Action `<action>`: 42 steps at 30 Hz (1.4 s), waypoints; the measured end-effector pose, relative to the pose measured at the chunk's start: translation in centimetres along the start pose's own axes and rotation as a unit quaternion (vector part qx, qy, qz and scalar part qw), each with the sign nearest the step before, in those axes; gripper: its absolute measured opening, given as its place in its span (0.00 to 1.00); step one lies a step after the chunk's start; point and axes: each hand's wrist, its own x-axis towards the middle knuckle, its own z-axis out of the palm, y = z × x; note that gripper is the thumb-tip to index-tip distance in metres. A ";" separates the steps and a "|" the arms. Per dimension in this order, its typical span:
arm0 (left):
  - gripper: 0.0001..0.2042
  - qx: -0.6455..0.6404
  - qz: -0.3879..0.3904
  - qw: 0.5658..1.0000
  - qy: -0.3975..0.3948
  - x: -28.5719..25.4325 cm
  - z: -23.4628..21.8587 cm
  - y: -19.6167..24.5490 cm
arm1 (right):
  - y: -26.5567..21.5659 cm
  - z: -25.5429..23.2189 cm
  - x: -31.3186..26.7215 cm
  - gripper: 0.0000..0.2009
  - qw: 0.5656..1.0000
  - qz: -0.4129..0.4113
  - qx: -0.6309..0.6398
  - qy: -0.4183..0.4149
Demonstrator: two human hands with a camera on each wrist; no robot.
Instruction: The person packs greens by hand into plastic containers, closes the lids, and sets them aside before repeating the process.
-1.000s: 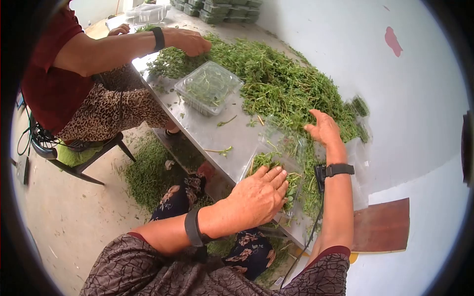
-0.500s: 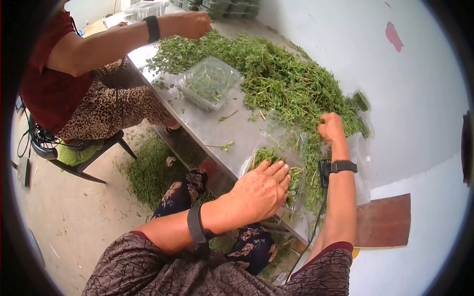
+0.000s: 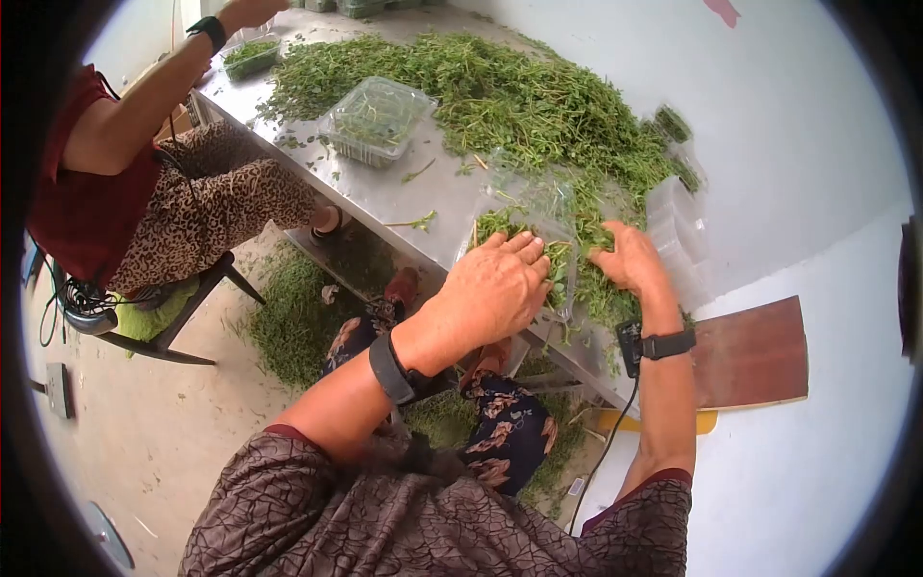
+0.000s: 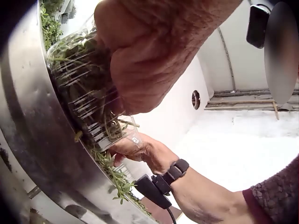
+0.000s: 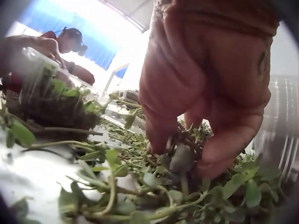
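Note:
My left hand (image 3: 498, 282) rests with straight fingers on the leafy greens in a clear plastic box (image 4: 84, 105) at the table's near edge. The box's hinged lid (image 3: 534, 188) lies tipped back behind it. Just right of the box, my right hand (image 3: 633, 260) is down in loose greens. In the right wrist view, its thumb and fingers pinch a small bunch of leafy green stems (image 5: 182, 158) with rounded leaves. The left palm hides part of the box's contents in the left wrist view.
A big heap of greens (image 3: 538, 106) covers the table's far side. Another clear box (image 3: 377, 120) with greens stands left of it. Nested clear boxes (image 3: 678, 226) lean by the wall, near a brown board (image 3: 755, 356). Another person (image 3: 96, 183) sits across at the left.
My right hand has come back from the heap's edge to beside the box. The left hand has stayed on the greens in the box. The other person's arm has swung away, up and left.

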 end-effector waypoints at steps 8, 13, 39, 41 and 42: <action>0.13 -0.005 0.002 1.000 0.021 0.0 0.5 -0.3 | 0.9 2.0 0.0 0.14 0.984 -0.083 -0.097 0.127; 0.12 -0.007 0.008 1.000 0.026 0.2 1.1 -0.6 | -2.6 -1.9 -3.0 0.09 0.959 0.020 0.246 0.137; 0.20 -0.126 -0.008 0.964 0.236 -6.5 -4.5 -2.5 | -7.0 1.9 -11.4 0.21 0.934 -0.224 0.208 0.187; 0.25 -0.107 0.015 0.974 0.197 -6.4 -4.4 -1.9 | -7.8 2.4 -12.0 0.18 0.936 -0.223 0.177 0.206; 0.25 -0.107 0.014 0.975 0.195 -6.3 -4.1 -1.6 | -7.8 2.6 -11.9 0.18 0.936 -0.222 0.179 0.205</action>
